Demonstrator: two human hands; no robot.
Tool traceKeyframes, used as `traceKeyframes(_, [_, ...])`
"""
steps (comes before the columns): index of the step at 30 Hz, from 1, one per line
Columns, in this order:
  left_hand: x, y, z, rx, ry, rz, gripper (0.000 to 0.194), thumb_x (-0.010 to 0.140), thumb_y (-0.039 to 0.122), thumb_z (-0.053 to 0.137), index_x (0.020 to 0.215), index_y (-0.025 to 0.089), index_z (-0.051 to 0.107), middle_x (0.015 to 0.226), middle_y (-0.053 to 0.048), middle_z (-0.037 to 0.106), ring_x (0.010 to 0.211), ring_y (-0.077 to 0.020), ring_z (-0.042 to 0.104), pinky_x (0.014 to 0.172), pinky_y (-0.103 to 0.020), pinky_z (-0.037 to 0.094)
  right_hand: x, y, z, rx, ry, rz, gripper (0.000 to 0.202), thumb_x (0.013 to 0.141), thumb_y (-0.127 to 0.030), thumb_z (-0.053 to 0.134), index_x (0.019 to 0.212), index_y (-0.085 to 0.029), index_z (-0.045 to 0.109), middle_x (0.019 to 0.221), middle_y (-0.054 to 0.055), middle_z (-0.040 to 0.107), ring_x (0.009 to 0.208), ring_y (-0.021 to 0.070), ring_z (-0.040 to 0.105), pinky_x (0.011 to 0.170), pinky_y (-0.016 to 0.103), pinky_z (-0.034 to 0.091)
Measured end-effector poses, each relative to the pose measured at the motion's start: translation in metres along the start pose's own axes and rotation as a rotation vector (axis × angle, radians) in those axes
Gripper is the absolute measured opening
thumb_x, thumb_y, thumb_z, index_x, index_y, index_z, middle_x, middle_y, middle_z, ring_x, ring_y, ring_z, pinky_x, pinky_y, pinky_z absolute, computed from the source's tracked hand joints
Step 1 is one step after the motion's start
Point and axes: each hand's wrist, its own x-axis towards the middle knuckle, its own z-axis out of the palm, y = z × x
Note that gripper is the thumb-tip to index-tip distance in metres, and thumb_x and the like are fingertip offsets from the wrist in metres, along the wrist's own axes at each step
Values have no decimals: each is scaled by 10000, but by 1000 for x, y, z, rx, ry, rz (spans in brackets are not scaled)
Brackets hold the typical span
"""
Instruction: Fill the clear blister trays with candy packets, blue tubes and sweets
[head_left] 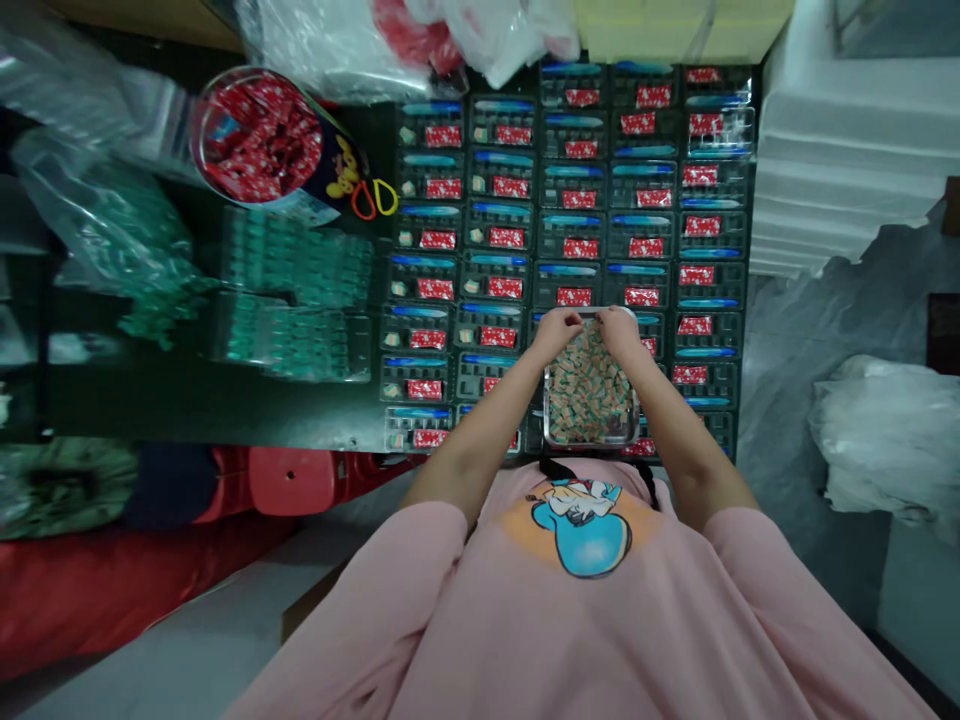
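Note:
A metal tray (550, 400) stands at the near edge of the table, filled with small striped pieces (589, 395) in tan, green and pale colours. Over its far left corner is my left hand (557, 330), its fingers curled together. My right hand (619, 330) is at the far right part of the tray, fingers also drawn in and close to the left hand's. Whatever the fingertips hold is too small to make out. Around the tray lie rows of clear plastic compartment trays (495, 262) with blue pens and red patterned packets; the left two columns mostly also hold a small striped piece.
At the left stands a round tub (330, 165) of red packets, with scissors (375, 199) beside it. Stacked green plastic pieces (292, 335) and clear bags (105, 190) lie nearby. White stacked material (825, 170) is at the right; a red stool (292, 480) stands below the table edge.

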Motion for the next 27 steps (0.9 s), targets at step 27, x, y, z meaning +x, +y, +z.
traceKeyframes(27, [-29,-2,25,-716,103,-274,188,664,276,725,804,158,683,716,-17,659,634,-126,571,608,-254,438,-15,11,50,1062,194,76,257,711,-406,619,818,-172,604,746,-3,615,713,136,555,696,263,458])
